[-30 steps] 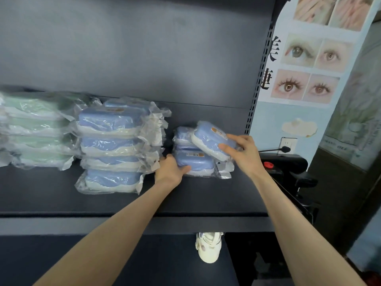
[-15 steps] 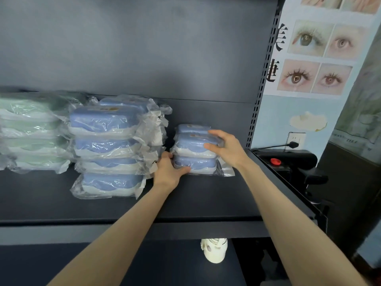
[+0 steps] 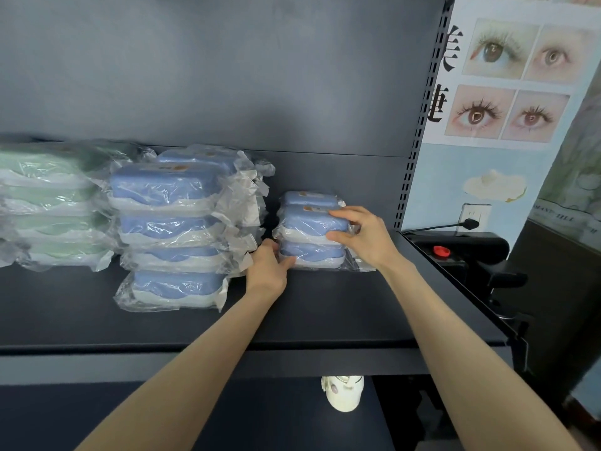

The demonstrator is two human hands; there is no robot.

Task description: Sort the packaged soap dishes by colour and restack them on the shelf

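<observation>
- A dark grey metal shelf (image 3: 325,314) was seen loaded with soap dishes, each sealed in a crinkly clear plastic bag, all of them sat on the one shelf board.
- A stack of pale green soap dishes (image 3: 48,206) was parked at the far left. A tall stack of blue soap dishes (image 3: 169,229) was set just beside it, four high at the front, with more blue ones tucked in behind.
- A short pile of blue soap dishes (image 3: 309,226) was placed to the right of that, with a small gap left between. In it, a lower blue dish (image 3: 312,253) was laid flat on the shelf, an upper blue dish (image 3: 312,222) was stacked on it, and a third blue dish (image 3: 305,198) could be made out at the back.
- The right hand (image 3: 364,236) was wrapped onto the upper blue dish. Its grip was closed, fingers spread over the top right end and thumb pressed against the front edge.
- The left hand (image 3: 268,271) was wedged into the gap. Its grip was closed on the left end of the lower blue dish, thumb laid on the front corner and fingers curled round the side.
- Off to the right, a poster of close-up eyes (image 3: 507,79), a white wall socket with a black plug (image 3: 473,219) and a black device with a red knob (image 3: 455,252) were spotted.
- A white bottle (image 3: 341,393) was caught just below the shelf edge.
</observation>
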